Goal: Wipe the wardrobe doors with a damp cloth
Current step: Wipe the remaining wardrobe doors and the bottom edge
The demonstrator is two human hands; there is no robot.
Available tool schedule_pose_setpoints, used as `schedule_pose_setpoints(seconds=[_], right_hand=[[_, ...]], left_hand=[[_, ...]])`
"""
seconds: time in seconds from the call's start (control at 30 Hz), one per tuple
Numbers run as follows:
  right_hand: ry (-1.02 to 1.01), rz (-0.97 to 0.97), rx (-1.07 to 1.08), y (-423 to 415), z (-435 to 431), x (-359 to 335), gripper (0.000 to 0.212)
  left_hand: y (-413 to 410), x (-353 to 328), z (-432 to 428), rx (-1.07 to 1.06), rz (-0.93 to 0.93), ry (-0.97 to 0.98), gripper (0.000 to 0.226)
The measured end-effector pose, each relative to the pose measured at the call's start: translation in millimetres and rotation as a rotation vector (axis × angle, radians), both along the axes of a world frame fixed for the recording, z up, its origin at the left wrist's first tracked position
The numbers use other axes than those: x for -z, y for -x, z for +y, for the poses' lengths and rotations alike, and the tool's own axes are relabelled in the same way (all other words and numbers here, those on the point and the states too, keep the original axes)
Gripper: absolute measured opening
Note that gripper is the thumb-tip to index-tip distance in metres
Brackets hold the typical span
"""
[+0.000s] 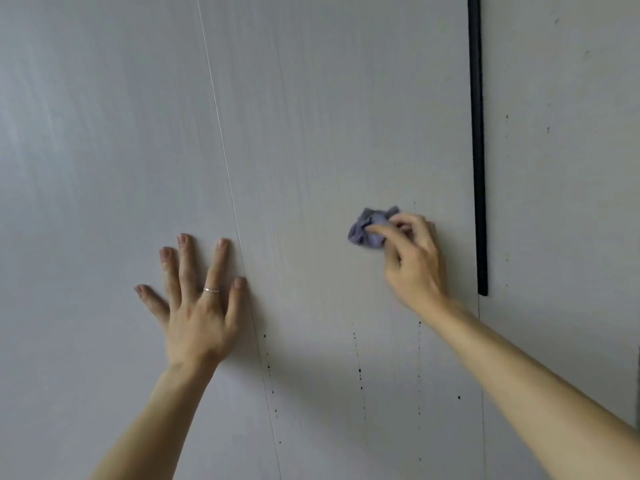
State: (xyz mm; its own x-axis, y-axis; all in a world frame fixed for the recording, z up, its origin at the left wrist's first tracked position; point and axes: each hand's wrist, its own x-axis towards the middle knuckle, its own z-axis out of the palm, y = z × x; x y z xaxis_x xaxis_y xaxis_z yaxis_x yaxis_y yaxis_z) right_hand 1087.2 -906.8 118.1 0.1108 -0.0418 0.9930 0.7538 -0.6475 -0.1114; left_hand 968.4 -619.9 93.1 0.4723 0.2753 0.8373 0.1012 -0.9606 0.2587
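Pale grey wardrobe doors fill the view; the middle door [329,133] lies between a thin seam on the left and a black vertical handle strip [477,150] on the right. My right hand [412,258] grips a crumpled purple-grey cloth [369,230] and holds it against the middle door, left of the handle. My left hand [197,306] rests flat with spread fingers on the left door [104,168], its fingertips by the seam. A ring sits on one finger.
Small dark specks and faint drip lines [360,372] run down the middle door below the cloth. More specks dot the right door [561,168] beyond the handle strip. The seam [225,168] slants between left and middle doors.
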Motion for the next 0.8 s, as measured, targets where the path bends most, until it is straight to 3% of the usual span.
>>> schedule_pose_setpoints(seconds=[0.1, 0.2, 0.27, 0.4, 0.47, 0.67, 0.73, 0.8], right_hand=[[-0.374, 0.156, 0.018, -13.7, -26.7, -44.0, 0.04], [-0.48, 0.221, 0.014, -11.9, -23.0, -43.4, 0.04], [-0.351, 0.153, 0.001, -0.2, -7.5, -19.1, 0.037], [0.236, 0.068, -0.046, 25.5, 3.0, 37.1, 0.037], [0.285, 0.067, -0.035, 19.8, -9.7, 25.7, 0.041], [-0.386, 0.308, 0.097, -7.4, -47.3, -58.7, 0.04], [-0.435, 0.299, 0.137, -1.9, -37.2, -51.2, 0.04], [-0.327, 0.236, 0.145, 8.0, -17.2, -18.8, 0.038]], left_hand=[[3.2, -2.7, -1.8, -0.005, 0.047, -0.002, 0.062], [3.2, -3.6, -1.0, -0.038, 0.094, -0.012, 0.063], [2.6, -5.4, -0.9, -0.065, 0.107, -0.025, 0.064], [5.6, -8.3, -1.7, -0.066, 0.15, -0.02, 0.065], [8.3, -8.0, -1.7, -0.062, 0.165, -0.018, 0.065], [9.4, -10.1, -3.0, -0.066, 0.193, -0.016, 0.066], [9.1, -10.7, -3.7, -0.067, 0.189, -0.018, 0.066], [9.8, -11.9, -2.4, -0.064, 0.195, -0.029, 0.064]])
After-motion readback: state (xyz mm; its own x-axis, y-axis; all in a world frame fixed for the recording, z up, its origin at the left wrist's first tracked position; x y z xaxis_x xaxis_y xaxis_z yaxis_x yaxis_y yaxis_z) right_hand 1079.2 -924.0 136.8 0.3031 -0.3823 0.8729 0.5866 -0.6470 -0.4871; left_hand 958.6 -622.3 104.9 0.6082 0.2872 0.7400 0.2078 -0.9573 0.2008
